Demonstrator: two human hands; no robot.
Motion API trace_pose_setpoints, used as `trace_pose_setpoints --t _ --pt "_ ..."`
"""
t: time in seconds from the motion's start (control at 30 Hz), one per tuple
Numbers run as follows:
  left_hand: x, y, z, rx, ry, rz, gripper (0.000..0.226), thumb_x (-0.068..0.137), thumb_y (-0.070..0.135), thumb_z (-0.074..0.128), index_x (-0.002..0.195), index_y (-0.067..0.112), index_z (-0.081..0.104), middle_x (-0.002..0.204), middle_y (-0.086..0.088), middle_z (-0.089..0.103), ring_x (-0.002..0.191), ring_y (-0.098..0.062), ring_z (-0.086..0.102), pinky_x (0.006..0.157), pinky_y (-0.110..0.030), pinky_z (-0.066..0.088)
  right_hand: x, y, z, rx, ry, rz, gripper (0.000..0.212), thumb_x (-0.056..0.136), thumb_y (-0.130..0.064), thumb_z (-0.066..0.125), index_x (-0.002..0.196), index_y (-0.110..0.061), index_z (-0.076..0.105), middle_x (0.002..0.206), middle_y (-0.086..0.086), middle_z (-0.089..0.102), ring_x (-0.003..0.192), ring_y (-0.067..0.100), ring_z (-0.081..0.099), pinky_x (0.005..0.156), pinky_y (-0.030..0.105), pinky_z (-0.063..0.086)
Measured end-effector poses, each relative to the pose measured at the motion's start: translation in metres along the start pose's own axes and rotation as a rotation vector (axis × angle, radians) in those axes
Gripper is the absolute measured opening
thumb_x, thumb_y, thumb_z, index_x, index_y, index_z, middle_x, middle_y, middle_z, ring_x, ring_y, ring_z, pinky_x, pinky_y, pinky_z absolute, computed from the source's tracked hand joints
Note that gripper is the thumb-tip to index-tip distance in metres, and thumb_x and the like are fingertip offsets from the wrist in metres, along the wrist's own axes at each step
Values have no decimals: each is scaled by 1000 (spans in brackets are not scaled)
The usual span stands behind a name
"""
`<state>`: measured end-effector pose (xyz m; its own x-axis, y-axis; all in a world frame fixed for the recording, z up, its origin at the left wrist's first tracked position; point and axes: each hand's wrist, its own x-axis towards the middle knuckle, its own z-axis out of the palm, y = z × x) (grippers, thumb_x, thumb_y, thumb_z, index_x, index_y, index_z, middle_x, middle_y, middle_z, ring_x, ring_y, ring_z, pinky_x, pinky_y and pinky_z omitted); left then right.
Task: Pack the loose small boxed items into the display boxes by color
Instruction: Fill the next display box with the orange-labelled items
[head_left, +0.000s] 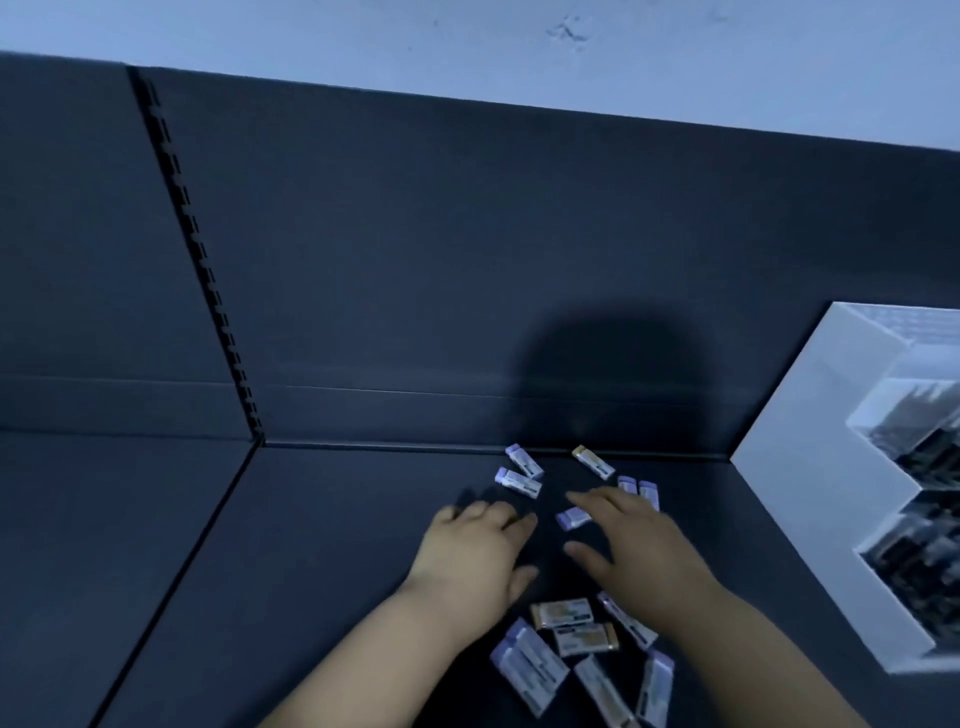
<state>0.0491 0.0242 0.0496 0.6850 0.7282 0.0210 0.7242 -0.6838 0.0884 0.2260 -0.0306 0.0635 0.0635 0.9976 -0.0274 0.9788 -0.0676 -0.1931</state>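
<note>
Several small boxes lie loose on the dark shelf (311, 571). Purple-ended boxes (523, 461) sit near the back wall, with one orange-ended box (593, 461) beside them. Nearer me lie two orange boxes (562, 613) and more purple boxes (530, 670). My left hand (475, 558) is spread flat over the shelf, fingers straight, holding nothing. To its right my right hand (631, 551) reaches forward with fingers spread, its fingertips just above a purple box (573, 518). A white tiered display box (810, 467) stands at the right.
A dark back panel rises behind the shelf, with a slotted upright strip (197, 249) at the left. My head's shadow falls on the panel behind the boxes. The left part of the shelf holds no items.
</note>
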Motion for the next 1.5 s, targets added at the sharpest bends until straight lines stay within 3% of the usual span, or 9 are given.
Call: trace_pose_setpoints --t 0.4,0.5,0.57,0.7,0.77,0.87,1.0,1.2,1.5 --pt "-18 21 14 -19 -46 -3 47 96 47 38 141 34 39 142 9 38 132 -15 33 104 -32 24 3 15 19 118 -29 -83 49 93 -41 52 140 -31 41 145 -12 36 135 8 30 112 27 25" --pt "-21 22 18 -50 -63 30 40 79 48 38 101 38 71 101 12 64 94 -12 63 76 -32 50 1 10 21 126 -37 -82 49 92 -40 55 139 -32 43 146 -13 36 136 8 28 111 28 26" --pt "-21 23 25 2 -31 45 38 69 47 37 77 39 73 78 17 64 71 -7 64 58 -24 50 1 7 23 110 -55 -87 49 91 -39 56 138 -33 44 148 -14 33 138 7 26 111 26 24" --pt "-15 27 32 42 5 59 36 70 44 36 66 35 71 74 16 62 67 -9 63 57 -25 49 1 9 24 98 -91 -100 41 89 -34 59 130 -33 52 145 -16 34 137 6 25 105 22 21" --pt "-11 30 24 -17 -45 50 36 82 38 38 82 29 73 93 9 64 87 -14 62 75 -33 48 0 11 24 92 -131 -106 33 86 -33 63 119 -32 59 140 -15 38 133 7 30 101 21 23" --pt "-4 30 24 55 -104 28 31 95 29 43 121 22 59 129 1 47 122 -22 39 97 -34 27 2 10 22 45 -195 -107 29 85 -38 64 113 -30 62 139 -11 41 132 11 33 101 24 24" --pt "5 26 26 129 -97 -22 37 88 17 54 125 22 53 133 -1 42 125 -24 37 96 -34 26 7 7 23 -68 -190 -94 32 89 -47 55 112 -27 64 136 -8 43 131 14 33 101 32 25" --pt "7 17 22 97 -70 -56 43 93 31 49 136 26 45 136 3 40 128 -21 35 98 -34 25 14 1 40 -76 -46 -65 44 91 -52 47 107 -15 66 132 -2 48 128 21 38 98 37 27" --pt "-2 40 11 -5 -168 136 44 88 52 54 127 32 56 130 4 46 125 -19 34 100 -33 21 14 42 17 50 -21 -54 26 88 -47 57 107 -30 63 125 -16 45 123 7 39 97 25 30"
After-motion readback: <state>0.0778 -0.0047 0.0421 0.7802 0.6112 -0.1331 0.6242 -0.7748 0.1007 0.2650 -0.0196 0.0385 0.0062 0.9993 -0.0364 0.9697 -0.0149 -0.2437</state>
